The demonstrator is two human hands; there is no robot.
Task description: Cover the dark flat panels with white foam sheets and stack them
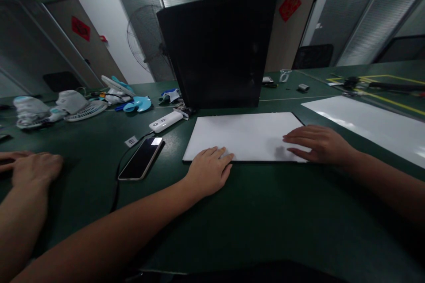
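Observation:
A white rectangular board (245,135) with a dark edge lies flat on the green tabletop (259,216) in front of me. My left hand (210,170) rests at its near edge, left of the middle, fingers laid flat on the white surface. Over the board's right end is my right hand (315,143), its fingers stretched out and slightly apart, holding nothing. Whether those fingertips touch the board I cannot tell. Behind the board stands a large black panel (222,48), upright and tilted.
A phone (142,159) and a white power strip (166,121) with a black cable lie to the left. Another person's hand (36,168) is at far left. Fan parts with blue blades (137,104) sit behind. A large white sheet (368,121) lies at right.

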